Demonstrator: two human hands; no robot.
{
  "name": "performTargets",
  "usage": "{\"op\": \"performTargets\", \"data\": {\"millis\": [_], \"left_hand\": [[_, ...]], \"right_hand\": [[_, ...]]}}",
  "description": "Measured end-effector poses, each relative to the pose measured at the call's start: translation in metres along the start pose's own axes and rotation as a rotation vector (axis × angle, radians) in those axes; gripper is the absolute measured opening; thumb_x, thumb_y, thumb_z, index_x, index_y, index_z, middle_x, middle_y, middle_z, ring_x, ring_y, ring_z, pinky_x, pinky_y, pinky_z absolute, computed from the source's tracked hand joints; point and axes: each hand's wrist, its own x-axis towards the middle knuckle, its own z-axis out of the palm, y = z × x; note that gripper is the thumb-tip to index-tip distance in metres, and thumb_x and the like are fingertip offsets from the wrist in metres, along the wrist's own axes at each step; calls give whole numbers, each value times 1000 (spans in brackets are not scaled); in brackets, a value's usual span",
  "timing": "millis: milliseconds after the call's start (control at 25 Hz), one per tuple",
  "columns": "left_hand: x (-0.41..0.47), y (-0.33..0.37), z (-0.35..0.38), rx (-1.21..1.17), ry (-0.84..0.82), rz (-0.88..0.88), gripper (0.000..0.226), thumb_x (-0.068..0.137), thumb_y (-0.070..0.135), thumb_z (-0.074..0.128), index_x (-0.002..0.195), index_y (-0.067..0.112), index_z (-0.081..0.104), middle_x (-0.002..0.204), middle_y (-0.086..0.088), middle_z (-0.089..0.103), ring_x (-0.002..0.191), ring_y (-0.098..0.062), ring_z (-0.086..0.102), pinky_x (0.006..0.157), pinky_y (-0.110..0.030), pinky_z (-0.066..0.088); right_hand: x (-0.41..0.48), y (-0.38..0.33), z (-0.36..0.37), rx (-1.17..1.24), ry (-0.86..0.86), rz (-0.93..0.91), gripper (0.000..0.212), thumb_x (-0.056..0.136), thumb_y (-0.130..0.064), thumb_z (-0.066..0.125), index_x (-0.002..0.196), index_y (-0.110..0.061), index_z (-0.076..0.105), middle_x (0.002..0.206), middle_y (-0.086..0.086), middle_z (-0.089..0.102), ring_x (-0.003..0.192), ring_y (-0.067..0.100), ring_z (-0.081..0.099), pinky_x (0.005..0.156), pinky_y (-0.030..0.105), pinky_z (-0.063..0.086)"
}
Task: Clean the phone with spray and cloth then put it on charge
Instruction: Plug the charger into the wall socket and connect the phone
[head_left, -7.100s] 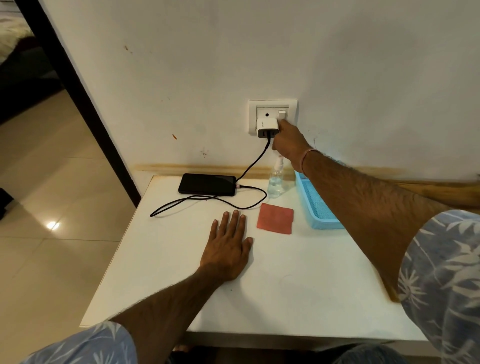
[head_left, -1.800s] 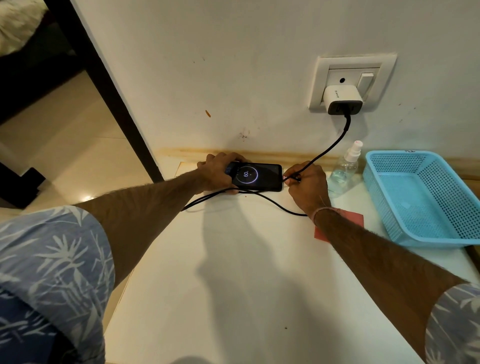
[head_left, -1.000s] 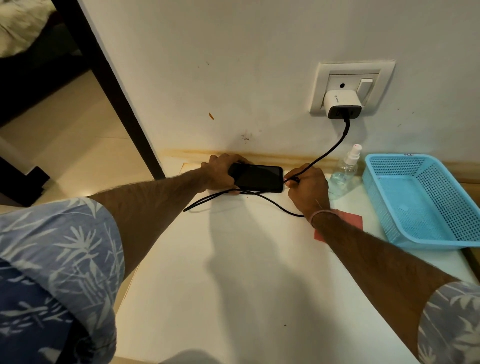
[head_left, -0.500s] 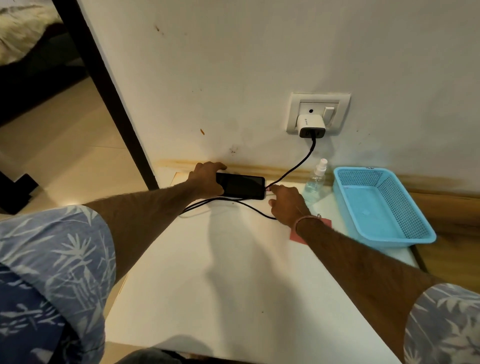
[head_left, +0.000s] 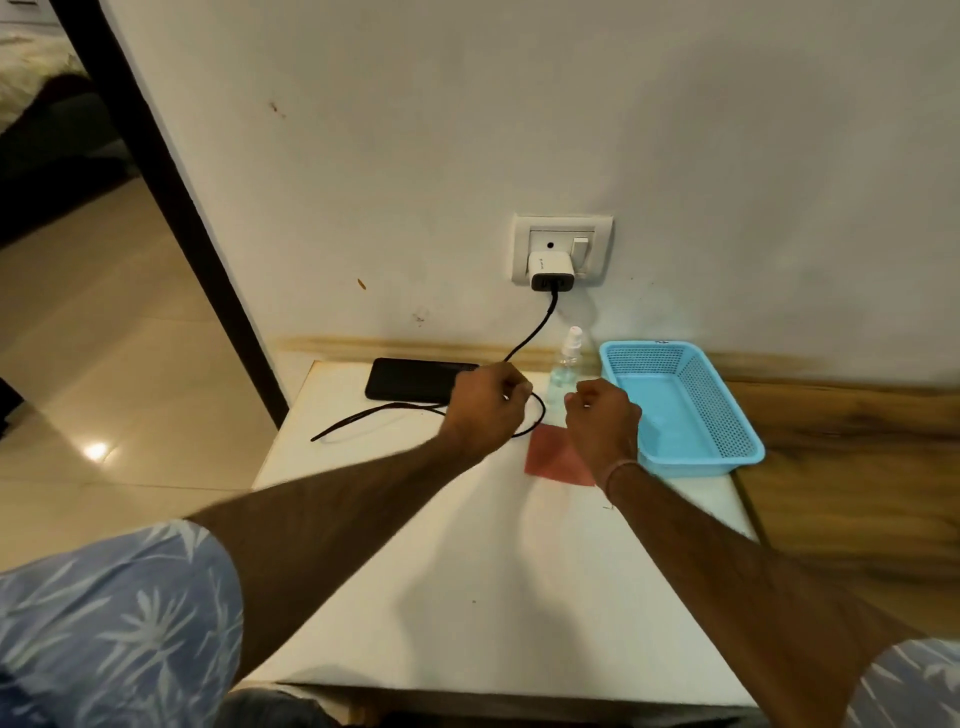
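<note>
A person in a blue leaf-print shirt leans over a white table set against a marked white wall, both arms stretched forward. The black phone lies flat with a dark screen along the table's far edge, just to the left of the left hand, whose knuckles cover the phone's right end. That hand's fingers are curled inward. The black cable drops from the white charger in the wall socket, passes behind the hand and loops across the table on either side of it. Whether the fingers pinch the cable cannot be told.

The right hand, a thin band at its wrist, hovers near the left with its fingers folded into a fist and nothing visible in them. Beyond the gap between the hands a clear spray bottle stands upright against the skirting. A red cloth lies flat on the table, partly hidden under the right wrist. A light blue plastic basket sits just right of that hand, at the table's right edge.
</note>
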Motion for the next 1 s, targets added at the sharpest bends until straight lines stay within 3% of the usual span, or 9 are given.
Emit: {"op": "performTargets", "data": {"millis": [80, 200, 360, 560, 720, 1000], "left_hand": [[9, 14, 17, -14, -69, -113, 24, 97, 19, 60, 115, 10, 72, 112, -7, 74, 101, -19, 68, 84, -22, 49], [21, 26, 35, -135, -149, -293, 42, 100, 18, 57, 141, 11, 55, 140, -8, 60, 124, -23, 59, 91, -21, 42], [31, 29, 48, -164, -107, -313, 37, 100, 16, 57, 137, 18, 59, 130, -7, 67, 103, -18, 64, 77, -20, 46], [34, 36, 50, -129, -38, -242, 30, 101, 13, 57, 129, 10, 66, 123, -9, 70, 108, -24, 66, 87, -23, 48], [42, 63, 45, -80, -42, -132, 32, 98, 9, 55, 128, 13, 68, 111, -7, 74, 92, -18, 66, 68, -16, 49], [66, 106, 71, -88, -180, -67, 45, 92, 6, 64, 137, 7, 58, 126, -10, 68, 96, -20, 64, 81, -28, 56]], "right_hand": [[11, -3, -4, -27, -42, -4, 35, 89, -19, 64, 123, -10, 62, 117, 13, 67, 116, 32, 56, 101, 39, 43], [25, -7, -4, -63, -95, 5, 45, 90, -19, 65, 133, -12, 54, 127, 15, 62, 121, 31, 53, 104, 40, 41], [36, -8, -1, -68, -107, -31, 31, 89, -19, 67, 119, -13, 64, 117, 11, 68, 108, 30, 62, 96, 38, 46], [38, -14, -12, -81, -95, -89, 30, 90, -23, 66, 118, -14, 64, 114, 10, 68, 109, 30, 60, 97, 40, 47], [50, -24, -42, 9, -71, -134, 30, 89, -22, 67, 118, -13, 66, 112, 10, 70, 105, 29, 63, 98, 41, 48], [96, -13, -82, 8, -6, -95, 36, 88, -18, 69, 124, -12, 64, 120, 12, 66, 107, 29, 63, 103, 41, 47]]}}
